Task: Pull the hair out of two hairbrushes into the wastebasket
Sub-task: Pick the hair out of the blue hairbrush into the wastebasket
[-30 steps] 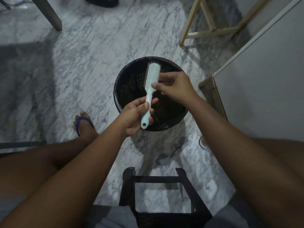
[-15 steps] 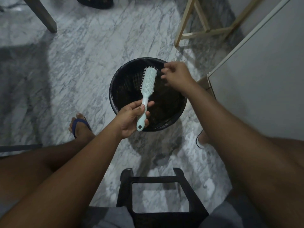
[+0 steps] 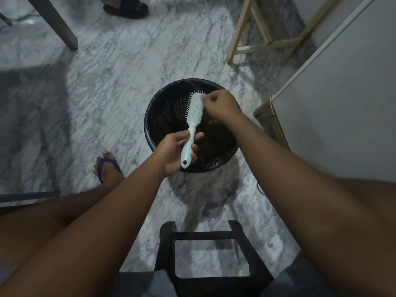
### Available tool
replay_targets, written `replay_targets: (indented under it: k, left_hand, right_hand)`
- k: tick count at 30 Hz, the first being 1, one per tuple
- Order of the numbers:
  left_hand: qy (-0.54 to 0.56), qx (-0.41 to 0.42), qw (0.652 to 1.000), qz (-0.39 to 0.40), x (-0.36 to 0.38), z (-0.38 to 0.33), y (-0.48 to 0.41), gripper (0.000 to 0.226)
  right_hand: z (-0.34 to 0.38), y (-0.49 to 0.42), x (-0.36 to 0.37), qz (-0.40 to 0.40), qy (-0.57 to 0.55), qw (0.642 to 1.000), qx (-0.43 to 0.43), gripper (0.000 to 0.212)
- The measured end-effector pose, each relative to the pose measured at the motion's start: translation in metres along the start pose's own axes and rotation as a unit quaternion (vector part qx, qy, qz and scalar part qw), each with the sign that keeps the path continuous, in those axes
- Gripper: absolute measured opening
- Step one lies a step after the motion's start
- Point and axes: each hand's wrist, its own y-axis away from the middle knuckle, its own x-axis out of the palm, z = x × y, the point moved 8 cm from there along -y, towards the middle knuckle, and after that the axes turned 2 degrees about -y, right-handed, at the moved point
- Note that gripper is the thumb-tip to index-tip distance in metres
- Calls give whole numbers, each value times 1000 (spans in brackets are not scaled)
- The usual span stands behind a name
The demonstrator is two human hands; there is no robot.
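Observation:
A pale mint hairbrush point(image 3: 194, 116) is held upright over a round black wastebasket point(image 3: 154, 116) lined with a dark bag. My left hand point(image 3: 175, 152) is closed around the brush handle near its lower end. My right hand point(image 3: 220, 106) is at the upper right edge of the bristle head, fingertips pinched together against the bristles. Any hair between those fingers is too fine to see. A dark clump lies inside the basket under my right wrist. Only one brush is in view.
A black plastic stool point(image 3: 205, 249) stands between my knees. My foot in a blue flip-flop point(image 3: 107, 168) rests left of the basket. A white cabinet point(image 3: 342, 103) fills the right side, a wooden frame point(image 3: 257, 43) stands behind the basket, and a dark sandal point(image 3: 126, 7) lies far off.
My right hand went from the base of the bristle head out to the right over the basket, then came back to the top of the head. The left hand kept its hold.

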Motion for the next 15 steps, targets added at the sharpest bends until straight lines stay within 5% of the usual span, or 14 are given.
replay_targets:
  k: [4,11,15]
  left_hand:
    - [-1,4,1000,-14,1,-1,-5,40]
    - [-11,24,999,-33,-5,-4,-8,33]
    - [-6,16,999,-40,-7,-6,-9,28]
  right_hand:
    - [-4,4,9,59,8,998,-14,44]
    - [-23,-15,10,-8,-21,999,48,24]
    - [-16,-5,19,61,-6,998,19,38]
